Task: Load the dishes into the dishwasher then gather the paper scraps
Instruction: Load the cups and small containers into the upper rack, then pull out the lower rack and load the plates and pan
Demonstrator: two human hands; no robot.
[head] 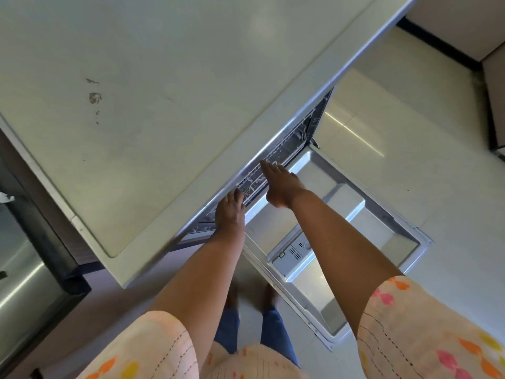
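- My left grip (229, 212) rests with relaxed fingers at the rack (254, 179) front, under the bench (136, 77) edge.
- My right grip (278, 181), flat and empty, reaches the rack's middle, nearer; dishwasher door (355, 222) lies dropped rightward.

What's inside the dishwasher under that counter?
A wire rack shows at the opening, both hands reaching it. The counter hides everything deeper, so I can't tell if dishes are loaded.

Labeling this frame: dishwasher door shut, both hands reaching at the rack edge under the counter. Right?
Not quite. The head view shows the dishwasher door dropped open and lying flat, not shut. The rest holds: the left hand and right hand both reach at the rack edge under the counter.
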